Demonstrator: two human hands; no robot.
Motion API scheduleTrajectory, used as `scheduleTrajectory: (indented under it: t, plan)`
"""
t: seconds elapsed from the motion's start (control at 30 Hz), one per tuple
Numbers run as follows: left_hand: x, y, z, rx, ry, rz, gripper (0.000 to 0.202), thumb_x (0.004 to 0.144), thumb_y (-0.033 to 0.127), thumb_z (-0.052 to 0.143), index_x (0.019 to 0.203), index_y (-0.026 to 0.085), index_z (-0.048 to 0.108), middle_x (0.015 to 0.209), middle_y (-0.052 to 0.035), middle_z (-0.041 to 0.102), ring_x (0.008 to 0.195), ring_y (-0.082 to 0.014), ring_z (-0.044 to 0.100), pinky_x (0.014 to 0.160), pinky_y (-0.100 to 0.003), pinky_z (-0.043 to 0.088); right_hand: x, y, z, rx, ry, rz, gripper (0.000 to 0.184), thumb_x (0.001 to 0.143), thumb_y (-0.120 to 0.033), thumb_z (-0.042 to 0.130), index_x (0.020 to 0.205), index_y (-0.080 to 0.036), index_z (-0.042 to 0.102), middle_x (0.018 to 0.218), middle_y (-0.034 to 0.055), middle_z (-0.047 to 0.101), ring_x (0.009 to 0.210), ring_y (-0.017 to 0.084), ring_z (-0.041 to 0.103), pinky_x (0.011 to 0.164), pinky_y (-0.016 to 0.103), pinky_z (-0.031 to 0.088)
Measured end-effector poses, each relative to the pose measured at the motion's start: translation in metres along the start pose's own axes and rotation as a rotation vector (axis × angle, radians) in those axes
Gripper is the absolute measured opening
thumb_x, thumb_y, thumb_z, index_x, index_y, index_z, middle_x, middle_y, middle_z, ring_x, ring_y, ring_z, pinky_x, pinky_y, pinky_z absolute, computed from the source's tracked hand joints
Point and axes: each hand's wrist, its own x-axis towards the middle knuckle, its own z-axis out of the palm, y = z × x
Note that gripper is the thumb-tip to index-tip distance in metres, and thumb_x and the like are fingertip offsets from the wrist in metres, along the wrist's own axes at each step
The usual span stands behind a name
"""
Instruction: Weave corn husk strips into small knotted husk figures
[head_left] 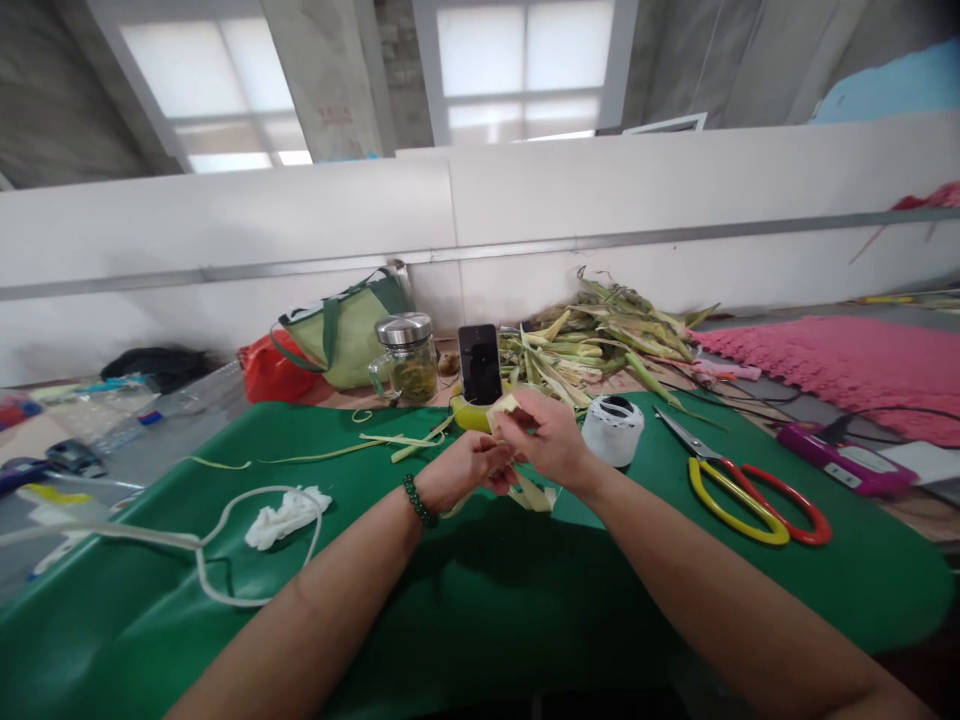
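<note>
In the middle of the head view my two hands meet above a green mat (480, 600). My right hand (551, 440) has its fingers closed on a pale yellow-green husk strip (532, 495), part of which shows at the fingertips and part hangs below. My left hand (465, 470), with a dark green bead bracelet (418, 500) at the wrist, pinches at the same strip just below the right fingers. The exact grip is partly hidden by the fingers. Several thin strips (405, 440) lie on the mat behind my left hand.
A phone (480, 365) stands upright behind my hands, beside a glass jar (405, 360) and a heap of husks (600, 330). To the right are a white roll (613, 432), large scissors (739, 490) and a purple power strip (847, 458). A white cable (202, 545) and tissue (286, 518) lie left.
</note>
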Motion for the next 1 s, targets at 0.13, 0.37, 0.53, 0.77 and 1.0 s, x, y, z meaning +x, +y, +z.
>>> scheduleTrajectory:
  t: [0.13,0.37,0.53,0.77,1.0]
  plan:
    - [0.005,-0.001,-0.002,-0.119,0.186,0.067,0.029,0.067,0.036,0.068,0.055,0.012,0.059,0.053,-0.0029,0.06,0.048,-0.0093,0.053,0.053,-0.022,0.045,-0.003,-0.001,-0.002,-0.024,-0.03,-0.131,0.01,0.081,-0.024,0.053,0.081,-0.02,0.062,0.082,0.006,0.065,0.079,0.017,0.061,0.072,0.03,0.049]
    - [0.003,0.008,-0.007,-0.298,0.35,0.162,0.036,0.069,0.047,0.067,0.07,0.011,0.064,0.06,-0.0034,0.063,0.054,-0.0108,0.057,0.059,-0.023,0.047,-0.008,0.006,0.0,0.021,-0.179,-0.168,0.022,0.083,-0.025,0.051,0.098,-0.022,0.067,0.101,0.0081,0.071,0.093,0.021,0.066,0.082,0.034,0.052]
    - [0.003,0.008,-0.007,-0.325,0.377,0.223,0.049,0.067,0.056,0.066,0.081,0.009,0.068,0.058,-0.0034,0.065,0.05,-0.0107,0.055,0.055,-0.023,0.045,-0.004,-0.002,-0.01,0.195,-0.317,-0.047,0.024,0.074,-0.019,0.055,0.095,-0.019,0.067,0.093,0.0064,0.071,0.084,0.02,0.067,0.078,0.032,0.052]
    - [0.009,0.002,-0.018,-0.09,0.548,0.432,0.043,0.075,0.052,0.059,0.076,0.011,0.071,0.071,-0.0082,0.072,0.076,-0.0202,0.066,0.071,-0.029,0.051,0.002,0.002,-0.008,0.519,-0.377,0.434,0.021,0.073,-0.035,0.064,0.081,-0.016,0.062,0.067,0.0021,0.066,0.065,0.015,0.063,0.063,0.027,0.049]
    - [0.009,0.0,-0.015,0.009,0.493,0.448,0.036,0.074,0.045,0.062,0.083,0.012,0.072,0.075,-0.0062,0.072,0.078,-0.0195,0.064,0.074,-0.03,0.05,0.003,0.007,0.0,0.409,-0.281,0.417,0.021,0.069,-0.036,0.067,0.07,-0.016,0.061,0.058,-0.0017,0.057,0.052,0.009,0.049,0.052,0.023,0.04]
